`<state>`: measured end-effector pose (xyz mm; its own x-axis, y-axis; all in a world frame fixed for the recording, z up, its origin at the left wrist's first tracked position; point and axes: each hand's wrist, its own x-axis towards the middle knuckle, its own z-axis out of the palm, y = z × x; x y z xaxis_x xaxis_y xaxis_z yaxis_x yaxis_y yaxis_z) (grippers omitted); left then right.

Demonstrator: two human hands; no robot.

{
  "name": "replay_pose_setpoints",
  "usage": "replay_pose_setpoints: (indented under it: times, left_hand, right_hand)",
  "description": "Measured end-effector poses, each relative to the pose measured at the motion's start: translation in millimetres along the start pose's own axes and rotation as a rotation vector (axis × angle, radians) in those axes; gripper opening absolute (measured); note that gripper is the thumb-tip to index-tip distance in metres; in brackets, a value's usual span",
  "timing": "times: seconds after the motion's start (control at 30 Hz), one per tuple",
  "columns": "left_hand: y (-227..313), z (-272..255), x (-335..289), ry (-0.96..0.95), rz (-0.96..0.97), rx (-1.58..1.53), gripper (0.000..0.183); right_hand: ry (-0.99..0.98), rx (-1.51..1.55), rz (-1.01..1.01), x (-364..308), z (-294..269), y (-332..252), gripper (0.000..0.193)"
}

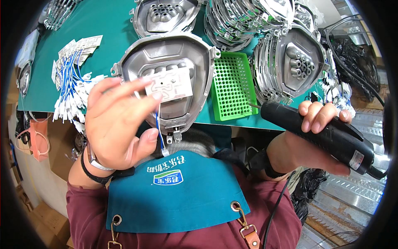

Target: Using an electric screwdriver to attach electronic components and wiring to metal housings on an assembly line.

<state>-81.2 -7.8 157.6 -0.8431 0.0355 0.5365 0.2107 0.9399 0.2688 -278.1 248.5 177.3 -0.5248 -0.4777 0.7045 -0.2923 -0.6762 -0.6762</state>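
My left hand (118, 114) has its fingers stretched out and its thumb apart, with the fingertips at the left edge of a white circuit board (176, 85). The board lies tilted over the middle of a grey metal lamp housing (132, 62). From its lower edge a blue and white wire lead (158, 124) runs down past the housing's rim to a white connector. My right hand (317, 120) is wrapped round a black electric screwdriver (286, 118). Its thin bit points left, toward the near right corner of a green perforated tray (217, 108).
Stacked metal housings (269, 66) stand right of the tray, with more at the back. Several boards with blue and white leads (76, 66) lie in a pile on the left of the green table (112, 20). A black cord (275, 207) hangs beside my right arm.
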Motion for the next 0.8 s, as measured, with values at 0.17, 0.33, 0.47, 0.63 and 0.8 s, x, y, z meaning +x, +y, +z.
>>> replay_pose_setpoints:
  times: [0.17,0.33,0.47,0.63,0.8]
  left_hand:
    - [-4.9,16.9,7.5,-0.045,-0.083,0.179,0.038]
    - [-5.5,19.3,6.7,-0.015,-0.181,0.267,0.045]
    - [-7.8,19.9,5.3,-0.013,-0.203,0.224,0.046]
    - [-11.9,21.1,4.7,0.022,-0.187,0.197,0.046]
    - [-11.1,18.9,8.1,0.016,-0.182,0.179,0.048]
  right_hand:
    - [0.249,-0.019,-0.116,6.0,5.5,27.3,0.103]
    - [0.285,-0.097,-0.136,11.0,4.5,40.9,0.103]
    - [0.304,-0.084,-0.121,11.3,2.5,45.0,0.103]
    - [0.205,-0.057,-0.052,19.3,-6.5,46.0,0.104]
    - [0.173,-0.083,-0.023,20.1,-7.8,44.9,0.104]
